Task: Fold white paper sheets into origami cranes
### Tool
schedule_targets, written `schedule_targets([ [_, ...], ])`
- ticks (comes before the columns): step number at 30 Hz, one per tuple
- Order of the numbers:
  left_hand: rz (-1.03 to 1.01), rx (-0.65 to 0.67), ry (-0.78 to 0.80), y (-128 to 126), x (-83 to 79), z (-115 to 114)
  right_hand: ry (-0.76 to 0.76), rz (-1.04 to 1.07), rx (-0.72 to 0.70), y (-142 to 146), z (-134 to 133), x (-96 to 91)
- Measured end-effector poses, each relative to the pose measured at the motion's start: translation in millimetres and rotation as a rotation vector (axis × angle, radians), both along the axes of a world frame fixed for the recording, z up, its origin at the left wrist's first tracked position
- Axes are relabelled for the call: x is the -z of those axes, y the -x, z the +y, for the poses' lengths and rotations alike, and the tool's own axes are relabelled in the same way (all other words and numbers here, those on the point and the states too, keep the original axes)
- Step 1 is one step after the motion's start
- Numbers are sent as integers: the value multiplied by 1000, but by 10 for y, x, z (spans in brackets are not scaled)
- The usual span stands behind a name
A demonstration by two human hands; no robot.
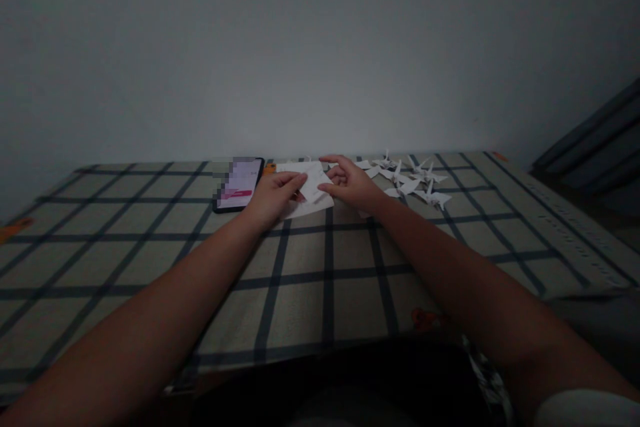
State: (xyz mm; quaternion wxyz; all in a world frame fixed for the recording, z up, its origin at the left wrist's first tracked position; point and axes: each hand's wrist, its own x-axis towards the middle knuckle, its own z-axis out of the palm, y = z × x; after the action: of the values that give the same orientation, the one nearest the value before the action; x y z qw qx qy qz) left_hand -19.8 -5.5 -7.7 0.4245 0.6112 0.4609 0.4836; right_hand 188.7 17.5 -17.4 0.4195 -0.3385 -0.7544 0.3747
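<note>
A white sheet of paper [314, 188] lies on the checked cloth near the far wall, partly folded. My left hand [274, 195] rests on its left side, fingers pressed flat along the paper. My right hand [351, 184] is at the sheet's right edge, with the forefinger stretched out above and the other fingers curled onto the paper's edge. The room is dim, so the fold itself is hard to make out.
A phone [239, 183] with a lit screen lies just left of my left hand. Several folded white paper cranes [411, 179] are scattered to the right of my right hand. The checked cloth [300, 280] covers the surface up to a plain wall.
</note>
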Motion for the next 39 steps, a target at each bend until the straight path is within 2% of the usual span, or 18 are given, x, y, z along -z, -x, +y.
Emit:
schedule_targets([
  [6,-180,-84,83,9,66,61,-197,-175,-48,-23,-31,-64],
  [9,-208,-86,98,1,82,89,-238,-228,-41,-30,-32,-71],
  [15,-305,43,146,15,79,103,-221,-275,55,-43,-40,-102],
  [20,-369,141,166,31,83,96,-198,-258,66,-52,-50,-123],
  [28,-350,128,158,18,46,60,-115,-171,25,-45,-48,-81],
  [39,-208,174,117,-13,43,26,-98,-76,-10,-24,-24,-31],
])
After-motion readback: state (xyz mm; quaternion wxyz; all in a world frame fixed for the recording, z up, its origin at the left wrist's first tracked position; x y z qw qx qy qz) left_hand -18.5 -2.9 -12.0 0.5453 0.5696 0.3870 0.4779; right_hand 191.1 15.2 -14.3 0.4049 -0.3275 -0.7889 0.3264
